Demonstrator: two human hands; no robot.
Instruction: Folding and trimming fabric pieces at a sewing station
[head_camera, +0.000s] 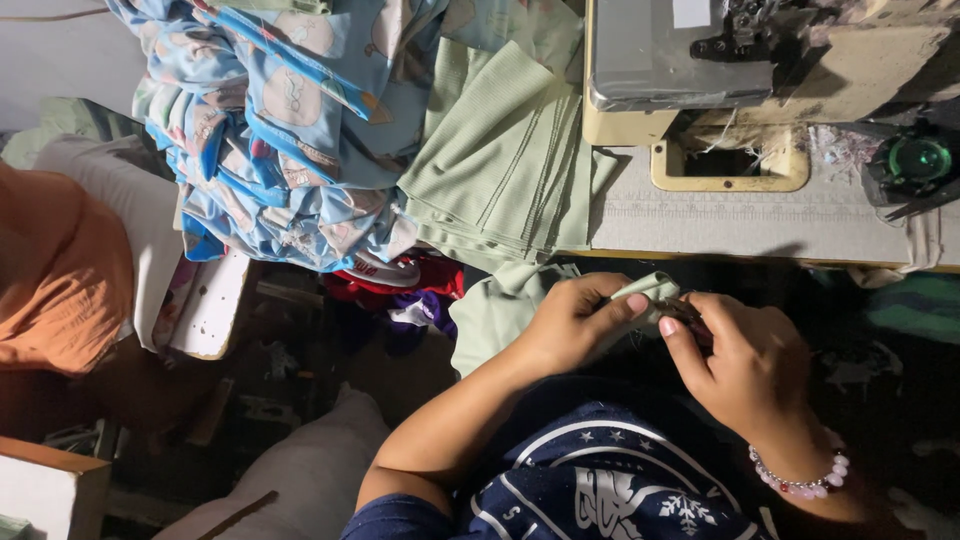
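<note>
Both hands meet below the table edge (700, 255). Left hand (575, 325) pinches a small green cloth piece (650, 290); right hand (745, 360) is closed on its other end. Folded green fabric (505, 165) and blue printed cloth (280, 130) crowd the sewing machine (680, 60).

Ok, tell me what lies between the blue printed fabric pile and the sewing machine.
In the head view, a stack of folded pale green ribbed fabric lies between the blue printed fabric pile and the sewing machine, draping over the table edge.

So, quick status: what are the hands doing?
Left hand and right hand both pinch a folded pale green fabric piece. Nothing in the way.
</note>
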